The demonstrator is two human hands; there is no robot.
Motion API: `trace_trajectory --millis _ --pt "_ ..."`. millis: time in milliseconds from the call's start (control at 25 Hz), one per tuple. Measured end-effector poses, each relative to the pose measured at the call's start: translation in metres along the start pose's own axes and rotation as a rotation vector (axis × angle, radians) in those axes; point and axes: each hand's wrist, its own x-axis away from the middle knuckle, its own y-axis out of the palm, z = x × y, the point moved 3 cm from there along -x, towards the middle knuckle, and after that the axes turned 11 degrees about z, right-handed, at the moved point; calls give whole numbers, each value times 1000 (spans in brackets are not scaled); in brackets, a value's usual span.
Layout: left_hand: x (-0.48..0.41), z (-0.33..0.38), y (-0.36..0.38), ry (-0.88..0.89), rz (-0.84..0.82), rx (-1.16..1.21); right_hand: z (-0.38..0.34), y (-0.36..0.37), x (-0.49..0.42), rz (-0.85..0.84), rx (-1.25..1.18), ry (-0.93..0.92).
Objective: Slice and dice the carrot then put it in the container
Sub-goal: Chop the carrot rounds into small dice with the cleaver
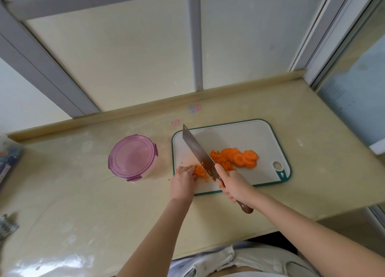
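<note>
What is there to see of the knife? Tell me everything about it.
The knife has a broad rectangular blade, steel by its look, and a dark brown handle, seemingly wood. The right hand grips the handle, so only its end shows. The blade slants over the board, tip away and left, between the carrot under the left hand and the diced pile. Orange bits cling to it.

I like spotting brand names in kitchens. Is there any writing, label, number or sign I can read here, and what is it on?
No text here can be read.
Countertop: two small pink and blue marks, too blurred to read.
Cutting board: a small white symbol on its green corner, perhaps a fish, no words.
Package at the left edge: print too blurred to read.
Container: no label visible.
</note>
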Motion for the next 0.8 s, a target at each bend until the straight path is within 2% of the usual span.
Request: trace_trajectory --millis 280,520,800 --pt "-3 2 -3 -57 -57 -16 3 6 8 -9 33 92" --pt "-7 2 -5 -79 -92 -42 4 15 3 24 233 -27" --pt "-8 0 -3 -89 -138 -78 4 22 -9 100 289 -123"
